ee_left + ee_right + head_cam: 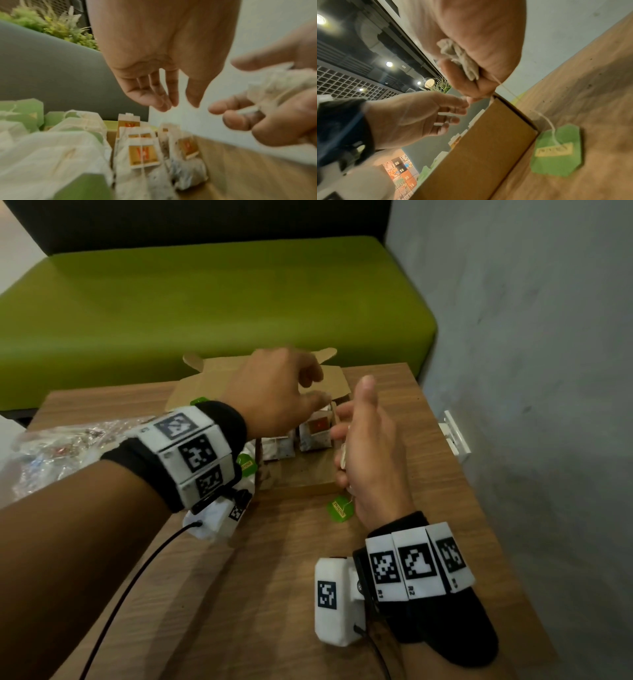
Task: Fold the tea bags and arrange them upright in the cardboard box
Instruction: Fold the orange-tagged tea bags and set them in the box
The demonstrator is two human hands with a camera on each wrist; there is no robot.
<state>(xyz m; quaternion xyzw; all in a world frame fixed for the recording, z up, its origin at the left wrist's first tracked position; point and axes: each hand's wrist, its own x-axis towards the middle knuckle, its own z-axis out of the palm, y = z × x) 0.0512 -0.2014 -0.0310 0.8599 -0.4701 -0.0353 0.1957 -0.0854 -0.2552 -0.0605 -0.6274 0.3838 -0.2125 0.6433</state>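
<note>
A brown cardboard box [301,489] stands on the wooden table [239,577], its lid flap [219,374] folded back. Several tea bags with gold-and-red tags [144,154] stand upright inside at the right end. My left hand [313,392] hovers over them, its fingers [164,102] relaxed and holding nothing. Just right of the box, my right hand [342,436] grips a crumpled tea bag [462,59]. Its string runs down to a green tag [556,150] lying on the table beside the box wall [480,148].
Loose tea bags with green tags [51,148] lie heaped in the box's left part. A crumpled clear plastic bag [51,446] sits at the table's left. A green bench [205,302] lies behind, a grey wall [531,371] with a socket [455,436] to the right.
</note>
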